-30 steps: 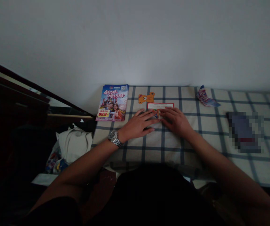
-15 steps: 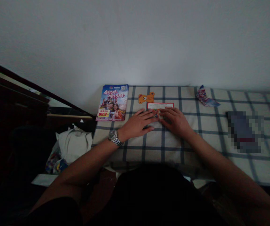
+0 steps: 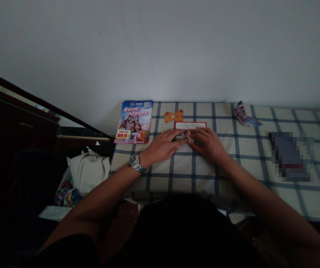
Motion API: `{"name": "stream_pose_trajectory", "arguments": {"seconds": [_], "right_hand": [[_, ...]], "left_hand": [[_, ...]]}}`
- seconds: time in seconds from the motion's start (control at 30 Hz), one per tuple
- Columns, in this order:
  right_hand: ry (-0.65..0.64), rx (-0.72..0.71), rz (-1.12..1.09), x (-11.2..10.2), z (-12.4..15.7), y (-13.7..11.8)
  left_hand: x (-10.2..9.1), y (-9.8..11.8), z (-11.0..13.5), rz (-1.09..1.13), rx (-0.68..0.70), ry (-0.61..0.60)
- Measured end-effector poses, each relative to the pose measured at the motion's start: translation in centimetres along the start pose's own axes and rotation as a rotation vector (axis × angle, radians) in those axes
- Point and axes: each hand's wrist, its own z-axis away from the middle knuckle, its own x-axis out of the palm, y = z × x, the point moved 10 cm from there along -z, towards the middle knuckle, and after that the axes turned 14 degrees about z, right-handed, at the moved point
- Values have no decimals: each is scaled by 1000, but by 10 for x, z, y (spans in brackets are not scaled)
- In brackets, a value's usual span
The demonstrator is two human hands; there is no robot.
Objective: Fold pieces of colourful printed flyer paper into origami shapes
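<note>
Between my fingertips is a small, colourful piece (image 3: 186,134) that looks like folded printed paper; most of it is covered. My left hand (image 3: 164,146), with a metal watch (image 3: 135,163) at its wrist, pinches the left side between thumb and fingers. From the right, my right hand (image 3: 209,144) grips the other side with bent fingers. Just behind the fingertips lies a white card with a red border (image 3: 191,125), its near part hidden by my hands. An orange cartoon bear cutout (image 3: 173,115) lies behind the card's left end.
A stack of printed flyers (image 3: 134,124) lies at the left end of the checked cloth (image 3: 201,171). To the right are a crumpled printed paper (image 3: 245,116) and a dark, pixelated flat object (image 3: 289,156). A plain wall (image 3: 176,52) rises behind. White bags (image 3: 89,172) stand at lower left.
My left hand's spread fingers have drawn together, and its thumb has come up to the small piece. More of the piece's colours show now. My right hand has stayed almost in place.
</note>
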Motion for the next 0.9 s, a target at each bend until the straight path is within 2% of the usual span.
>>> {"name": "stream_pose_trajectory", "arguments": {"seconds": [0.13, 0.3, 0.4, 0.6, 0.9], "right_hand": [[-2, 5, 3, 1, 0, 1], [-1, 4, 4, 2, 1, 1], [-3, 2, 2, 2, 1, 2], [-12, 11, 6, 3, 1, 3], [-13, 9, 4, 3, 1, 2]], "left_hand": [[1, -3, 1, 29, 3, -28], [-2, -4, 3, 6, -30, 35], [-1, -6, 3, 7, -43, 32], [-7, -22, 1, 31, -98, 38], [-8, -22, 1, 39, -119, 36]]}}
